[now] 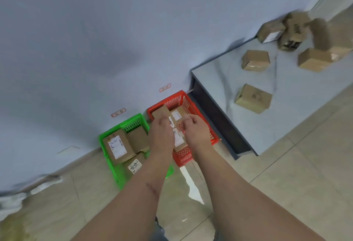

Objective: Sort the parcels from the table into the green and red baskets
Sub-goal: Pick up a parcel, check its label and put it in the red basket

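Parcels at the tabletop's far edge and in both baskets: matt brown cardboard, some w/ white paper labels and glossy clear tape. Green basket and red basket are slotted plastic w/ a slight sheen. Tabletop looks smooth pale marble-effect, floor glossy beige tile, wall matt paint.

No legible text on any label.

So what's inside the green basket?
The green basket holds three cardboard parcels that show: two toward the wall and one nearer. The left forearm covers the basket's right side, so more may be hidden there.
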